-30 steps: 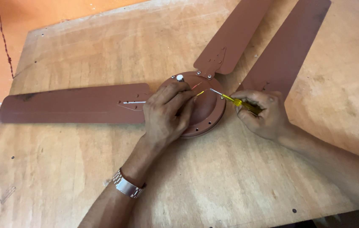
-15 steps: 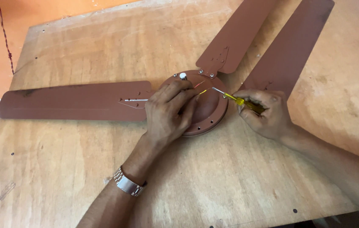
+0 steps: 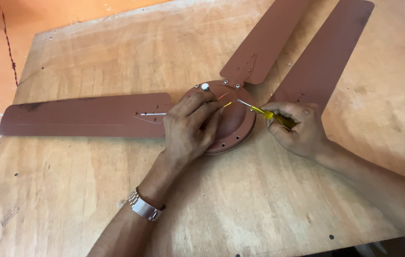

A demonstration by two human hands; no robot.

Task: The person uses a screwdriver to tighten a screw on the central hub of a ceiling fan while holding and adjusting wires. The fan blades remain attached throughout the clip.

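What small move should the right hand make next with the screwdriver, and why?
Probably slide the screwdriver tip a little further left onto the hub. The right hand holds it low and angled, its tip at the hub's right edge, while the left hand presses the hub steady beside the wires.

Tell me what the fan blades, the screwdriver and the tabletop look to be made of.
Long brown fan blades: likely painted sheet metal, thin, smooth, matte. Yellow-handled screwdriver in the right hand: clear plastic grip, shiny steel shaft. Tan wooden tabletop: plywood, bare, grain and scuffs showing.
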